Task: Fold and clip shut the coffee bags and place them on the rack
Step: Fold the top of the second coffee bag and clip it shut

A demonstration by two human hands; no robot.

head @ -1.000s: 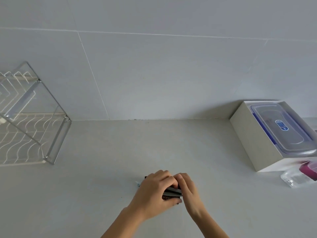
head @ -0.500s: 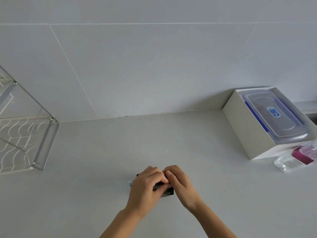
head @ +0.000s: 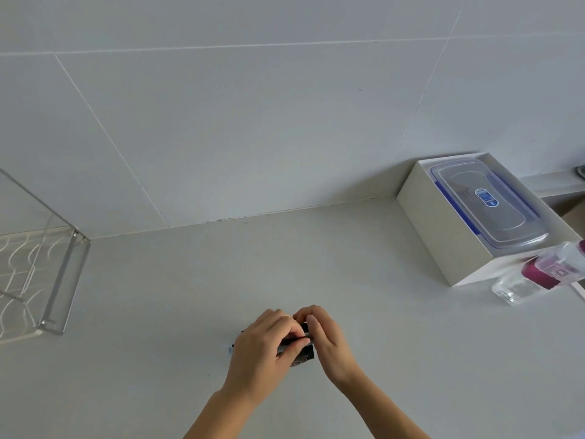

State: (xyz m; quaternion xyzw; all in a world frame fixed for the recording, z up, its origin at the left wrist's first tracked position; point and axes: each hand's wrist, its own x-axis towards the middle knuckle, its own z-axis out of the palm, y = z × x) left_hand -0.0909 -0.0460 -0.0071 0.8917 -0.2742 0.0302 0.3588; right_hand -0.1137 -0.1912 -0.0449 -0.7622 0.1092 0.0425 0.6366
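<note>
A small dark coffee bag [head: 302, 354] lies on the pale counter near the front middle, mostly hidden under my hands. My left hand [head: 262, 350] covers its left part with fingers curled over the folded top edge. My right hand [head: 327, 339] pinches the same edge from the right, fingertips meeting the left ones. A thin pale strip, perhaps a clip, shows between the fingers. The wire and clear-sided rack [head: 38, 280] stands at the far left, partly out of frame, well apart from the bag.
A white box [head: 443, 236] holding a clear lidded container [head: 487, 201] with blue latches sits at the back right. A clear jar with a magenta part [head: 538, 277] lies in front of it. The tiled wall rises behind the counter.
The view has swung right, so the rack sits further left in frame. Both hands stay closed over the bag, their fingers shifting slightly along its top edge.
</note>
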